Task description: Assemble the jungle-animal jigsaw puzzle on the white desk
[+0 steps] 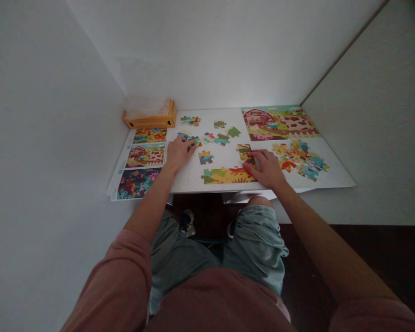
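Observation:
My left hand (181, 153) rests on the white board (224, 159), its fingertips on a small jigsaw piece (193, 142) among loose pieces. My right hand (264, 168) lies over the right end of a joined strip of yellow, green and red jigsaw pieces (226, 175), with its fingers on a joined piece (245, 153). A single piece (205, 157) sits between my hands. Several more lie scattered at the back, and a jumbled heap of pieces (299, 159) lies to the right. A farm-scene picture (280, 123) with a red barn fills the back right corner.
An orange cardboard box (149, 116) stands at the back left corner. A sheet with three printed pictures (145, 161) lies along the left side. White walls enclose the left, back and right. My knees and shoes show below the front edge.

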### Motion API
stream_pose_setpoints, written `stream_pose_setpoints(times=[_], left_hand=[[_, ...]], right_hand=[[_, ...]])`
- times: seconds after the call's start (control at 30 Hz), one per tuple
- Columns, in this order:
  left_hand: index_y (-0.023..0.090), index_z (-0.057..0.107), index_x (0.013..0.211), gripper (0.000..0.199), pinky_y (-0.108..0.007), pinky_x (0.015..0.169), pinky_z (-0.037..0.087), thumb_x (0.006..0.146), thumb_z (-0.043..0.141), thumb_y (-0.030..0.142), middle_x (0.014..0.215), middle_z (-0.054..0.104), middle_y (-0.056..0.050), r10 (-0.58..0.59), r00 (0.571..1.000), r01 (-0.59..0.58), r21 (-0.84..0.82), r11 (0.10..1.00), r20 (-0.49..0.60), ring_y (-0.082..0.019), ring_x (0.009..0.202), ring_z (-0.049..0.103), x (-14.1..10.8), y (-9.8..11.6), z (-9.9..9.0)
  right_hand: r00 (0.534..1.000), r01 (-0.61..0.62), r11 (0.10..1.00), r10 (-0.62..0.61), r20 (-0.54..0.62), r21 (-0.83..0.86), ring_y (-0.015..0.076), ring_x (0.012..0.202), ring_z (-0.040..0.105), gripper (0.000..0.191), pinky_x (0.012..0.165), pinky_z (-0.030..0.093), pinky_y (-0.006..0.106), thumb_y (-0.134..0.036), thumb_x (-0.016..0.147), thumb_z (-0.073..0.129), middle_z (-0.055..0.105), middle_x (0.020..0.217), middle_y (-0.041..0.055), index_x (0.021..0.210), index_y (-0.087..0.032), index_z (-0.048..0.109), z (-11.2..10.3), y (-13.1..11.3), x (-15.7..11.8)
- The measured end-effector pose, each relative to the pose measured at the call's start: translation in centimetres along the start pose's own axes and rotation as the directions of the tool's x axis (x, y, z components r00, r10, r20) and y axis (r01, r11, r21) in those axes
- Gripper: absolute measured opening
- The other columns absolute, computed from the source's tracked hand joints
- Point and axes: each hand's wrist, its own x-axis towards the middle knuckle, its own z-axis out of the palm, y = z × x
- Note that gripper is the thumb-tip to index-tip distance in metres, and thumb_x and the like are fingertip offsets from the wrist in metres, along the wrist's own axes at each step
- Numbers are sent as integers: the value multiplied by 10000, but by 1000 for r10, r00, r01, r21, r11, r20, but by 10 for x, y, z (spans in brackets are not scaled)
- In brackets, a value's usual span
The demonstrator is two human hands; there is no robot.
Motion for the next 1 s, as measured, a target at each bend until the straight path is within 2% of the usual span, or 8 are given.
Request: stream_pose_setpoints(times=[0.2, 0.33, 0.6, 0.8, 0.9, 1.0], left_hand=[[213, 442, 1012, 290, -336, 793, 144, 768, 340, 334, 982, 370, -43, -21, 999, 18, 73, 997, 33, -186, 906, 284, -7, 4, -7], [205, 474, 965, 267, -350, 802, 108, 780, 321, 322, 971, 375, -32, 20, 1000, -21, 106, 994, 8, -177, 896, 266, -10, 5, -11], [228, 456, 997, 306, -368, 800, 117, 756, 333, 371, 974, 375, -55, 9, 999, -6, 96, 995, -32, -216, 890, 301, -15, 12, -12], [235, 433, 1018, 323, -371, 814, 116, 711, 435, 336, 1002, 373, -54, 181, 983, -181, 9, 983, -31, -211, 916, 297, 14, 36, 12], [233, 463, 977, 271, -394, 821, 109, 728, 403, 320, 1011, 379, -53, 242, 970, -243, 54, 969, 30, -213, 921, 297, 32, 50, 27], [238, 426, 1022, 316, -409, 836, 105, 737, 357, 356, 1072, 361, -48, 285, 953, -296, 121, 948, 99, -233, 975, 265, 39, 63, 38]], right_hand=[[1000, 7, 1000, -7, -3, 9, 246, 943, 355, 333, 779, 274, 431, -427, 716, 350, 396, 1053, -5, 1035, -336, 379, 3, 2, -1], [1000, -4, 1000, 4, -6, -5, 243, 944, 353, 330, 785, 270, 429, -434, 719, 340, 391, 1056, -12, 1035, -342, 375, 3, 2, -1], [1000, 0, 1000, 0, 1, -17, 241, 930, 362, 334, 774, 280, 421, -449, 714, 344, 395, 1046, -9, 1031, -347, 375, 0, 0, 0], [1000, -17, 1000, 17, 9, -21, 234, 935, 361, 324, 779, 280, 413, -439, 718, 343, 392, 1053, -13, 1027, -350, 377, -2, -3, 1], [1000, -18, 999, 19, 22, -37, 235, 937, 360, 317, 779, 277, 412, -425, 723, 344, 395, 1051, -8, 1027, -346, 380, -3, -4, 2], [999, -18, 998, 20, 33, -58, 233, 945, 354, 313, 787, 267, 404, -401, 736, 331, 389, 1058, -2, 1040, -337, 374, -5, -6, 2]])
